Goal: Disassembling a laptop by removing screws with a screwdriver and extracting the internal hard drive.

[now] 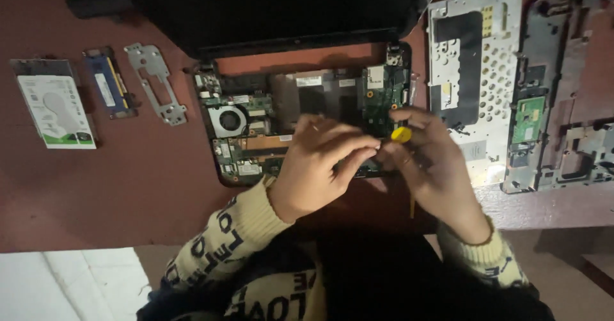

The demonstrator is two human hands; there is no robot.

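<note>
Single view, head-worn camera. Looks steeply down from above person's chest onto reddish table (96, 186). Near range: both forearms fill lower centre, left hand (320, 164) and right hand (432, 161) meet mid-frame over opened laptop (300, 122). Far table edge cut off at top, laptop lid cropped there. Frame reaches drive (56, 111) at left, metal panels (476, 71) at right. Pale floor shows bottom left below table edge. No second view, so no shared part.
</note>
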